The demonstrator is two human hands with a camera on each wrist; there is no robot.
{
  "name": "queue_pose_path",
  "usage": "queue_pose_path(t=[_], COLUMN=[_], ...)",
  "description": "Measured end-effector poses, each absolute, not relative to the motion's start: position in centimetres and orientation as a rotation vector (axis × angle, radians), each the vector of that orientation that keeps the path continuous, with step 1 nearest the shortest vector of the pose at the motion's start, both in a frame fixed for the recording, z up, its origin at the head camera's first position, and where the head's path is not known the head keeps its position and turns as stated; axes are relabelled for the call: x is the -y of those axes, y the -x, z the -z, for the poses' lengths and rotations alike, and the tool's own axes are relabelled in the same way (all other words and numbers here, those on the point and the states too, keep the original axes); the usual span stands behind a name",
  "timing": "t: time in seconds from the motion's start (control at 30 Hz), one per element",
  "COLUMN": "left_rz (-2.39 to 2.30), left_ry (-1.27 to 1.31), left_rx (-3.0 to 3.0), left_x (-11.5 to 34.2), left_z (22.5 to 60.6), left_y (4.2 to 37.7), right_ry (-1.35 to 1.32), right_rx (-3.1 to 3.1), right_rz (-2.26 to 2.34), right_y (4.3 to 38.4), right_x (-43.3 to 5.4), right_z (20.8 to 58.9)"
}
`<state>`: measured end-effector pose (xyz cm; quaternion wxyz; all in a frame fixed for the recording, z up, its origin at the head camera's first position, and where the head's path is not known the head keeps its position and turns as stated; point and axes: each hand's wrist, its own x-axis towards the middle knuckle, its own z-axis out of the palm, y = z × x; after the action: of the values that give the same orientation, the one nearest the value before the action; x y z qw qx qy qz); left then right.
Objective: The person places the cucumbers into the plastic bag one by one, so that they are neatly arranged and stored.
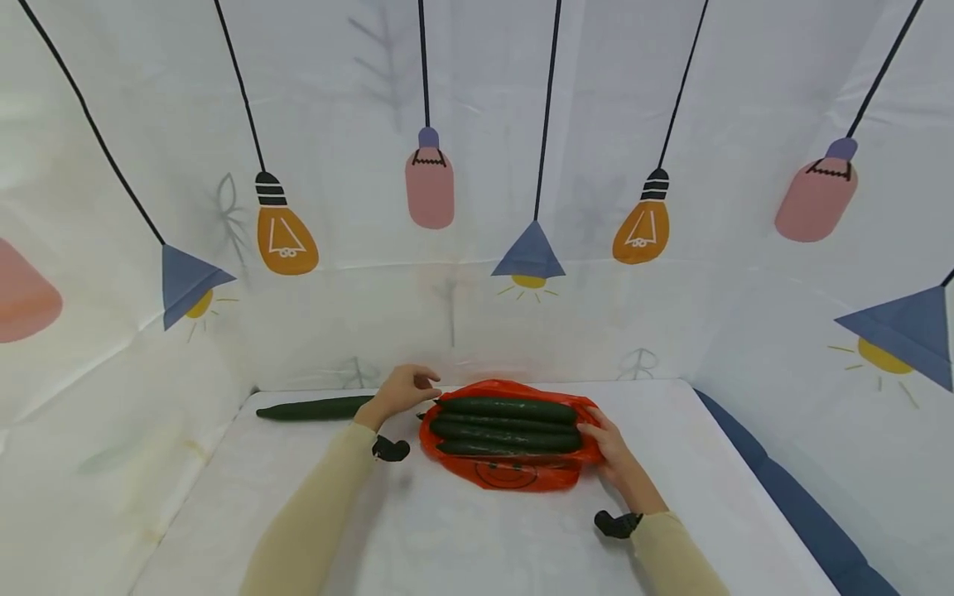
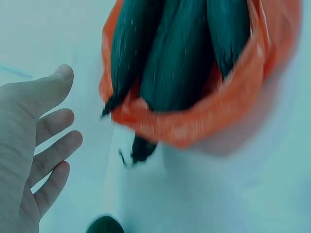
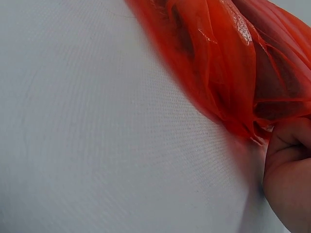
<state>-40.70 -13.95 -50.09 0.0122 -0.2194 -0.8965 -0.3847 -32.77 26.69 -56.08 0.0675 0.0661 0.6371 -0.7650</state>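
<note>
Several long dark green cucumbers (image 1: 507, 426) lie side by side in a red plastic bag (image 1: 507, 476) with a smiley face on its front. At the bag's right end my right hand (image 1: 614, 451) grips the plastic; in the right wrist view the thumb (image 3: 291, 138) is bent against the bag, and the other fingers are mostly hidden. Near the left end, my left hand (image 1: 401, 391) holds nothing. Its fingers are relaxed and apart from the bag in the left wrist view, where cucumber tips poke over the rim. One loose cucumber (image 1: 316, 409) lies left, partly behind the left forearm.
A white-covered table (image 1: 477, 546) bears everything. Behind it hangs a pale curtain (image 1: 477, 323) printed with lamps and bulbs, close to the table's back edge. Something dark blue and padded (image 1: 790, 497) runs along the right side.
</note>
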Motion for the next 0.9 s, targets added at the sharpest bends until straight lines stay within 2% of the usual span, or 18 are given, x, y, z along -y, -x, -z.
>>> queue_pose_path(t=[0.9], left_rz=[1.089], left_ry=[0.44], left_rx=[2.844], left_x=[25.8], left_z=[52.5], left_y=[39.6], right_ry=[-0.173], right_rx=[-1.871], right_rz=[2.314], right_y=[32.7], right_x=[-26.8], right_z=[56.3])
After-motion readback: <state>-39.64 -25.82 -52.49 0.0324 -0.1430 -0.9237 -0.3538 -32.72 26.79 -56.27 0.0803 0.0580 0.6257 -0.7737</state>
